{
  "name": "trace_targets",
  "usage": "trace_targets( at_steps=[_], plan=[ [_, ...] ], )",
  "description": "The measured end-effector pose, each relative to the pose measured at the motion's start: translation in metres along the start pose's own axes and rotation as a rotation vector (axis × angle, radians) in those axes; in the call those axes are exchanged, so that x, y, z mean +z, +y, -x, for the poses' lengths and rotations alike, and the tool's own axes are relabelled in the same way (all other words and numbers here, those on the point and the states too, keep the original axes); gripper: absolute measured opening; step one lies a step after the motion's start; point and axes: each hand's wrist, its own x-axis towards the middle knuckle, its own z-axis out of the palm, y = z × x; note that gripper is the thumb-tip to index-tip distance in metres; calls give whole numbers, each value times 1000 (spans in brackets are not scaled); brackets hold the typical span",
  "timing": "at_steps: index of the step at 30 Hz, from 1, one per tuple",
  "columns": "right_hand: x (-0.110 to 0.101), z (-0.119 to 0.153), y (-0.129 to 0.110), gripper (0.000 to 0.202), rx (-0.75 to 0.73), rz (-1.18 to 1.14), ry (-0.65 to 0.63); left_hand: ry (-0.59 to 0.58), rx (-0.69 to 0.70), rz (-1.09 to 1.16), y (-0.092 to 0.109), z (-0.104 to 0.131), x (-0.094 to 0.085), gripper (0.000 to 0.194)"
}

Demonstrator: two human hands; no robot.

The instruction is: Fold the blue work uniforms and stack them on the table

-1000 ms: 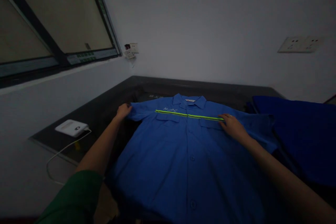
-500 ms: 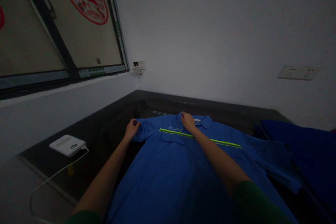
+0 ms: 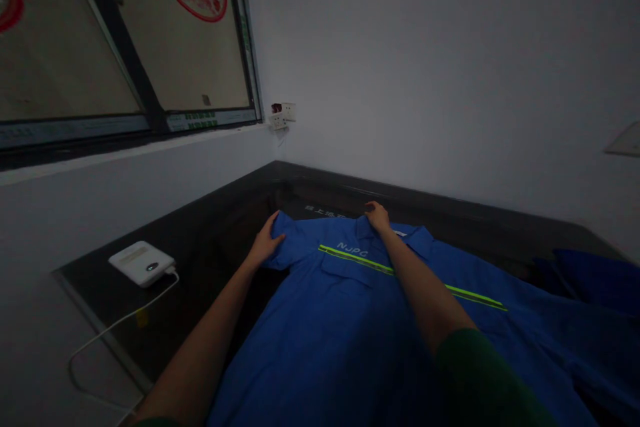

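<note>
A blue work shirt (image 3: 345, 320) with yellow-green stripes and the letters NJPC lies spread face up, collar away from me. My left hand (image 3: 266, 240) is closed on the end of the sleeve at the left, with the thumb over the cloth. At the collar (image 3: 366, 228), my right hand (image 3: 379, 217) reaches just past the upper edge; its thumb and fingers look apart, with no cloth visible between them. My right forearm crosses the chest and covers part of the stripe.
The shirt lies on a dark, glossy surface (image 3: 215, 220) against the walls. A white device (image 3: 141, 263) with a cable stands at the left. Folded dark blue cloth (image 3: 595, 277) lies at the right. Sockets (image 3: 283, 115) sit in the corner beside the window (image 3: 195, 60).
My right hand has come off its pinch on the collar and its fingers have spread. The left hand keeps hold at the sleeve, whose end stands higher. The view has shifted right.
</note>
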Motion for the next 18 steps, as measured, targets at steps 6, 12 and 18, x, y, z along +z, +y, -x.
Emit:
trace_targets(
  at_steps=[6, 12, 18],
  plan=[
    [-1, -3, 9, 31, 21, 5, 59, 111, 108, -111, 12, 1, -4, 63],
    [2, 9, 6, 31, -26, 77, 45, -77, -108, -638, 21, 11, -7, 40],
    [-2, 30, -29, 32, -255, 212, 40, -6, -74, -930, 41, 23, -3, 34]
  ],
)
